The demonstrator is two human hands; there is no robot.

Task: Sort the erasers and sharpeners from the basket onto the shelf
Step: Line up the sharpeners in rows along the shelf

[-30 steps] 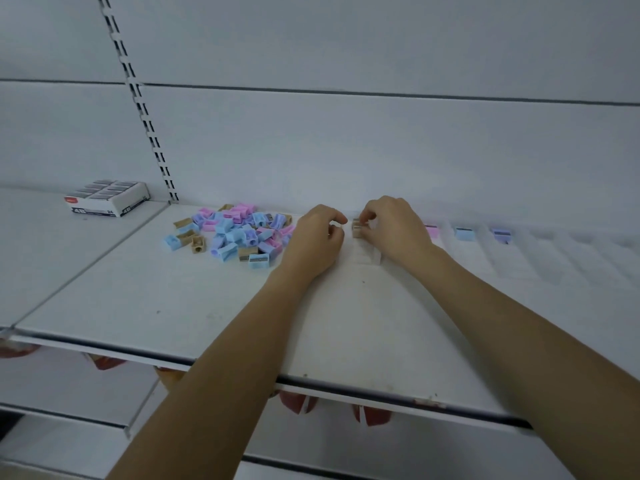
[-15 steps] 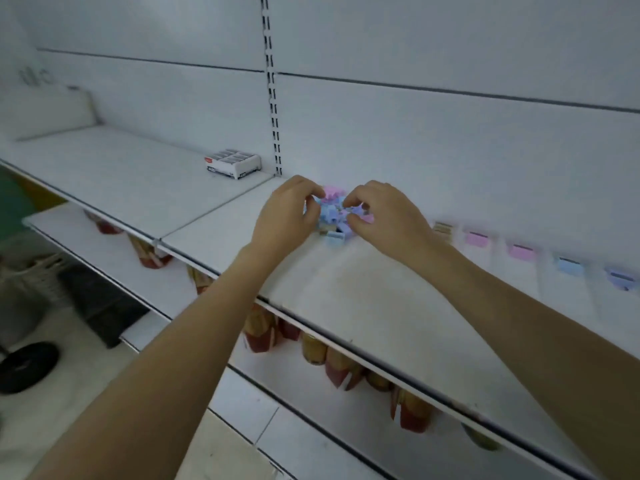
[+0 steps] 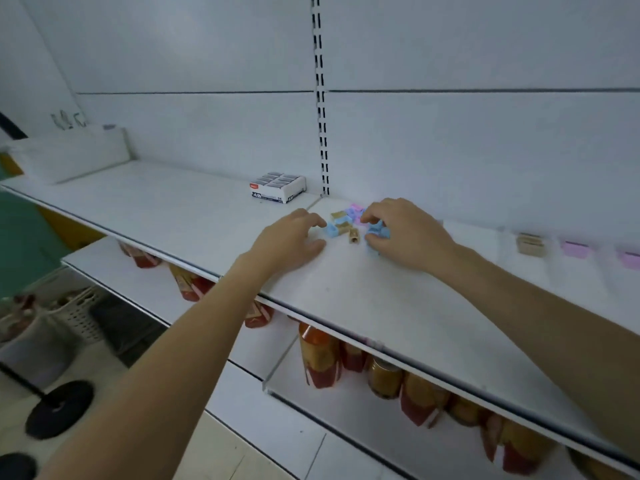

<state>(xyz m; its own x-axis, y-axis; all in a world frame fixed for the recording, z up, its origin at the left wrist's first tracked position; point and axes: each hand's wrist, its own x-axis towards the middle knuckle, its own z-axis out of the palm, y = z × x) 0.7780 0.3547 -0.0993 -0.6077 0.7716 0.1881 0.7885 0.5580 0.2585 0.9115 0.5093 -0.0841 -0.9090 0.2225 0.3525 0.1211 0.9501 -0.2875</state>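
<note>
Blue, pink and tan sharpeners [image 3: 349, 225] on a white shelf [image 3: 363, 292]; white box [image 3: 278, 187] with dark grid top.

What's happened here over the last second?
The left hand and right hand moved from the brown sharpener in the row leftward to the pile. The right now grips blue sharpeners; the left rests beside them. The white box stayed put.

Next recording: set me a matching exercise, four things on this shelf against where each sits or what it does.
1 eraser box
2 left hand
3 right hand
4 lone tan sharpener

a curled round blue sharpeners
b set apart, far right
c beside the slotted upright
d relaxed on the shelf, holding nothing

Pairs: 1-c, 2-d, 3-a, 4-b
</note>
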